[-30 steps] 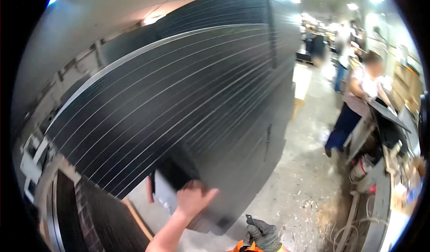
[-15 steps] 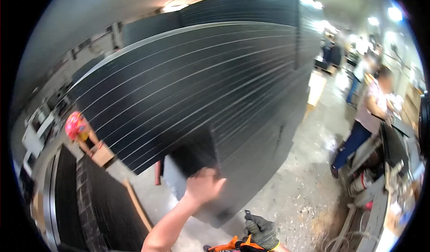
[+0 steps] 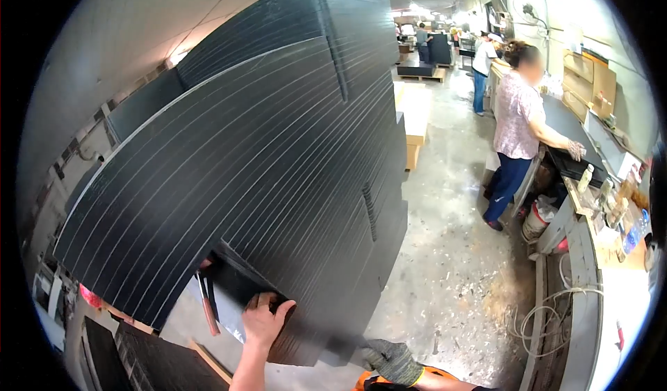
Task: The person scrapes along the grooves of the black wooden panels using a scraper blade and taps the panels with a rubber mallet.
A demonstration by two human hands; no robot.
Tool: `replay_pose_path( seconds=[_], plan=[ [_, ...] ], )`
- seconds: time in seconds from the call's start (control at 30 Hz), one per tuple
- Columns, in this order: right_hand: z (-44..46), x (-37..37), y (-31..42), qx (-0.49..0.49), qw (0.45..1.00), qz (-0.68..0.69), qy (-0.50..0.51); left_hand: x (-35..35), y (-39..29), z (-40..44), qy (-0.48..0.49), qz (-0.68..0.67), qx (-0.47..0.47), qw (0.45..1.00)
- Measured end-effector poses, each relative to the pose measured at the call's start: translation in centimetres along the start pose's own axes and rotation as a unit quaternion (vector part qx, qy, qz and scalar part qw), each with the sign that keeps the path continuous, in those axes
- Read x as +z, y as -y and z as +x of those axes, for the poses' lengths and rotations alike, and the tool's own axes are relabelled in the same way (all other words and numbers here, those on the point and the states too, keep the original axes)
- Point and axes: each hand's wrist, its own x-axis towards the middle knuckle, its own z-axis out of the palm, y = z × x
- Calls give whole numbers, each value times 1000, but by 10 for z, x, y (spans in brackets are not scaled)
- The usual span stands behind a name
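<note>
A tall stack of black panels [image 3: 278,148] with pale edge lines fills the left and middle of the head view. My left hand [image 3: 264,318], bare, has its fingers bent over the edge of a dark panel [image 3: 240,276] low in the stack, with the thumb spread to the right. My right hand [image 3: 392,362] wears a grey knit glove and is closed beside the stack's lower right corner. Its fingertips are blurred against the dark corner, and what they hold cannot be made out.
More dark panels [image 3: 163,356] lie at the lower left. On the right, a person [image 3: 517,113] in a patterned top leans over a long cluttered workbench [image 3: 583,217]. Below it are a bucket [image 3: 535,223] and loose cable [image 3: 535,321]. Scraps litter the floor [image 3: 451,280]; other people stand farther back.
The view has swung right, shifting the stack left in the picture. My left hand remains at the low panel. My right hand has come closer to the stack's corner, and its small dark tool no longer shows clearly.
</note>
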Motion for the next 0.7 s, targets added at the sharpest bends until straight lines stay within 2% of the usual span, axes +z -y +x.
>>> replay_pose_path(
  seconds=[0.07,0.13,0.17,0.2,0.27,0.33,0.4,0.43,0.5,0.53,0.6,0.7],
  plan=[
    [1,-5,-9,11,1000,-22,9,-6,3,1,-12,-17,-15,1000],
    [3,-7,-8,8,999,-49,16,-11,8,1,-56,-64,-84,993],
    [2,-5,-6,-2,1000,8,-20,-16,14,1,-73,-75,-120,987],
    [2,-5,-5,-7,999,-6,-36,-23,22,0,-94,-82,-160,979],
    [4,-4,-6,-22,998,-31,-56,-37,70,-4,-160,31,-80,983],
    [2,-4,5,-30,998,-34,-52,-62,90,3,-199,199,-180,942],
    [4,-3,5,-13,998,-39,-47,-72,147,-1,-161,227,-242,930],
    [6,0,-3,-20,998,-51,-36,-83,160,5,-96,195,-252,943],
    [7,6,-3,5,1000,-24,-3,-76,202,0,-49,237,-256,936],
    [6,10,-3,19,1000,-11,4,-74,206,1,-26,202,-266,942],
    [1,16,-1,-13,999,-35,-16,-67,207,6,-1,128,-278,952],
    [-7,20,12,27,999,17,-4,-49,202,11,2,73,-291,954]
  ],
)
